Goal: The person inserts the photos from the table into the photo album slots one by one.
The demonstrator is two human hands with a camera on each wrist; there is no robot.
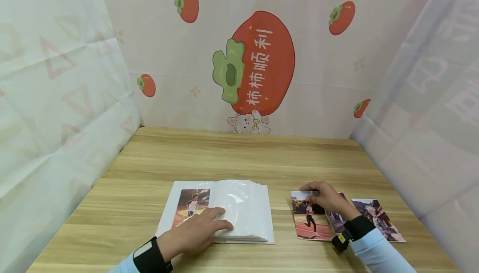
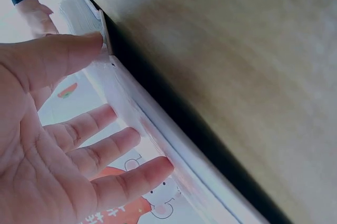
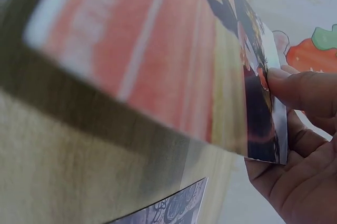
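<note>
An open photo album (image 1: 270, 223) lies on the wooden table, with clear plastic sleeves on its right side. On its left page is a photo (image 1: 198, 198) of a child in a white shirt. My left hand (image 1: 198, 229) rests on the album near the spine, fingers spread and fairly straight in the left wrist view. To the right, my right hand (image 1: 331, 200) pinches the upper part of a photo (image 1: 301, 219) of a runner on a red track, thumb on the picture side. That photo tilts up off the table in the right wrist view.
Partly behind the right hand lies a second photo (image 1: 337, 222), and a third photo (image 1: 378, 219) lies farther right. Patterned cloth walls (image 1: 318, 111) enclose the table (image 1: 239, 152) at the back and both sides.
</note>
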